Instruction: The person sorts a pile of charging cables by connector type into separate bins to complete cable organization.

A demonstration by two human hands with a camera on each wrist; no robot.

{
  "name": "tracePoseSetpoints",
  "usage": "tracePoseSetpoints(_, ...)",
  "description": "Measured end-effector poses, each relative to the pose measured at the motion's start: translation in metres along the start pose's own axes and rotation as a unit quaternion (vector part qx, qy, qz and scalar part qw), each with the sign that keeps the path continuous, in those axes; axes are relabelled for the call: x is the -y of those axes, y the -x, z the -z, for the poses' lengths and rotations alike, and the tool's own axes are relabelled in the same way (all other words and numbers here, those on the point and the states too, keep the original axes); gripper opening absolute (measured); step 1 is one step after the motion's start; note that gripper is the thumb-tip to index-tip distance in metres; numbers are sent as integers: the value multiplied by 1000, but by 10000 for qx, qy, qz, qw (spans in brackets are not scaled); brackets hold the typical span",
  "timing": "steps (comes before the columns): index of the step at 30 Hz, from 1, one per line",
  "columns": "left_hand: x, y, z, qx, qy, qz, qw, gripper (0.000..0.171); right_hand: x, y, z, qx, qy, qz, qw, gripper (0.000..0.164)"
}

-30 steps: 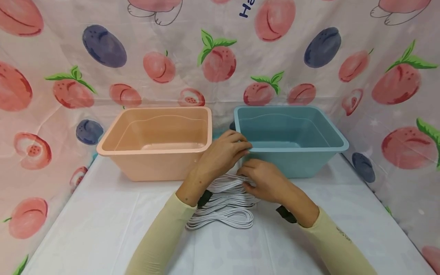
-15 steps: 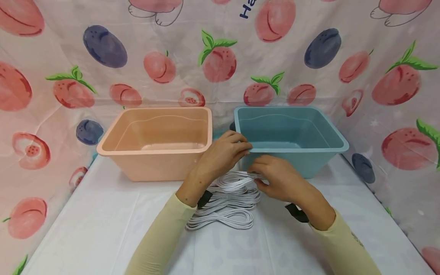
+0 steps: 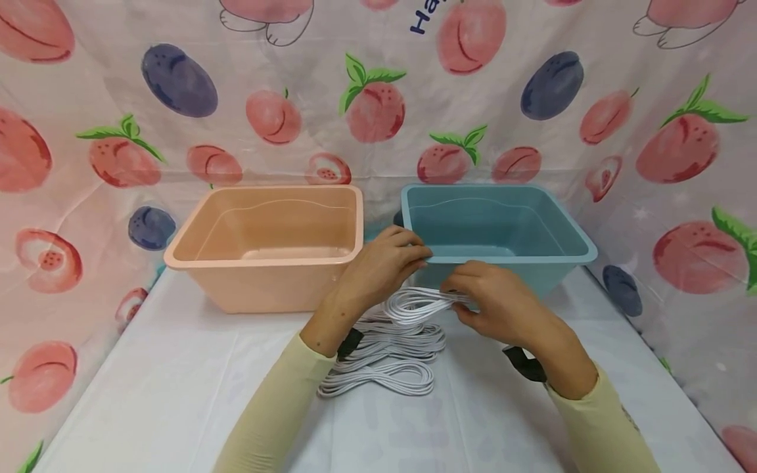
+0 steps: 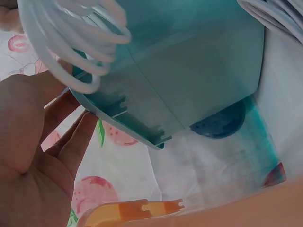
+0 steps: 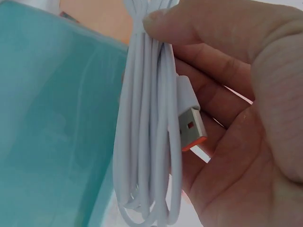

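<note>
My right hand point(image 3: 497, 299) pinches a coiled white USB cable point(image 3: 416, 305) around its bundled middle, above other white cable coils. In the right wrist view, the cable's USB plug point(image 5: 191, 127) shows beside my fingers, with a thumb point(image 5: 165, 23) across the strands. My left hand point(image 3: 384, 266) grips the near-left corner of the teal bin point(image 3: 568, 276) by its rim. In the left wrist view, its fingertips point(image 4: 87, 116) meet that rim, while the held cable partly hides the thumb side. Below, several more coiled white cables point(image 3: 393, 378) lie overlapping in a row on the table.
A peach-coloured bin point(image 3: 266, 286) stands left of the teal one, with a narrow gap between them. Both stand on a white cloth-covered table point(image 3: 248, 407). A fruit-printed curtain point(image 3: 331, 85) rises behind and along both sides.
My right hand has lifted the topmost cable coil off the row and moved it right and slightly upward, towards the teal bin's front. My left hand has stayed at the rim.
</note>
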State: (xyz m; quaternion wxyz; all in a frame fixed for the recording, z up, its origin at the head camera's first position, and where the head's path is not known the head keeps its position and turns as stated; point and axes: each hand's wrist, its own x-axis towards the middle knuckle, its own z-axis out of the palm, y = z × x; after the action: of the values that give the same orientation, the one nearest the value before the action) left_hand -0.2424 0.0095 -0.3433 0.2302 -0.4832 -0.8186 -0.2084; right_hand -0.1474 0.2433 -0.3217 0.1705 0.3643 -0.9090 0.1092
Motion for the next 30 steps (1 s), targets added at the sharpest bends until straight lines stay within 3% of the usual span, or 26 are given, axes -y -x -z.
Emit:
tracePoseSetpoints(18, 0, 0, 1, 102, -32, 51, 9999, 21, -9, 11, 27, -138, -20, -177, 9997, 34)
tracePoseSetpoints(30, -1, -1, 1, 153, 1, 56, 9999, 22, -23, 25, 46, -567, -102, -113, 9983, 41)
